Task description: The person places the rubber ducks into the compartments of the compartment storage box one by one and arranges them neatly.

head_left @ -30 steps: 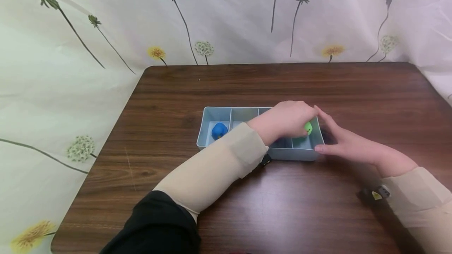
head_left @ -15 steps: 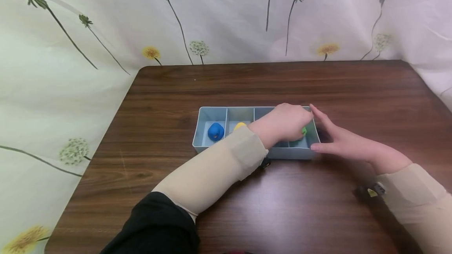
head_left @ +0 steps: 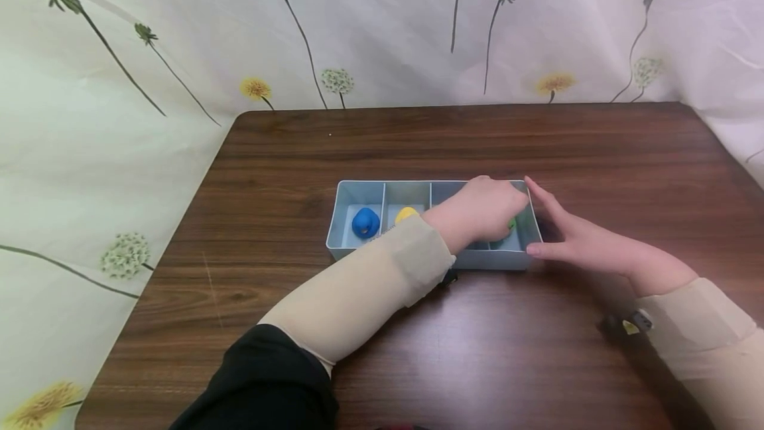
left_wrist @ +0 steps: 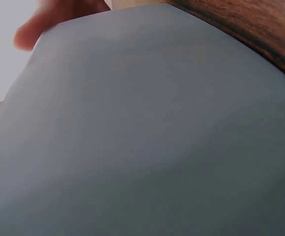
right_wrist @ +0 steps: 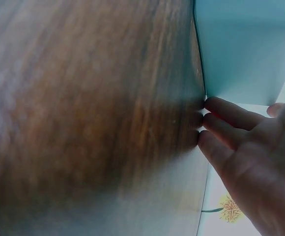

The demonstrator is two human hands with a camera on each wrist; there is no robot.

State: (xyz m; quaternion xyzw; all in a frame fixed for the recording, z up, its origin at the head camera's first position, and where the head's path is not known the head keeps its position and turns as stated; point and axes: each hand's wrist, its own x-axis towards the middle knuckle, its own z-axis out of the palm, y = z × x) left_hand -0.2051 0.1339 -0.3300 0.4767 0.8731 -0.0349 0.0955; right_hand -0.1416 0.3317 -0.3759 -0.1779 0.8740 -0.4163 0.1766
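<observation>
A pale blue box (head_left: 412, 259) with a row of compartments stands on the table. My left hand (head_left: 486, 208) reaches across into its rightmost compartment, fingers curled round a small green toy (head_left: 512, 225) that is mostly hidden. My right hand (head_left: 575, 237) touches the box's right end, thumb at the front corner and fairly straight fingers toward the back corner. In the right wrist view, several fingers (right_wrist: 231, 114) meet the lower edge of the box wall (right_wrist: 245, 54). A blue toy, seemingly a rubber duck (head_left: 365, 223), sits in the leftmost compartment.
A yellow toy (head_left: 407, 214) shows in the second compartment, partly behind my left sleeve (head_left: 364, 290). My left arm also covers part of the third compartment. The brown wooden table (head_left: 286, 158) meets a flower-printed cloth (head_left: 394, 25) at its back and left edges.
My left hand has sunk slightly into the right compartment, and the green toy is lower and more covered. The head view has shifted a little. My right hand stays at the box's end.
</observation>
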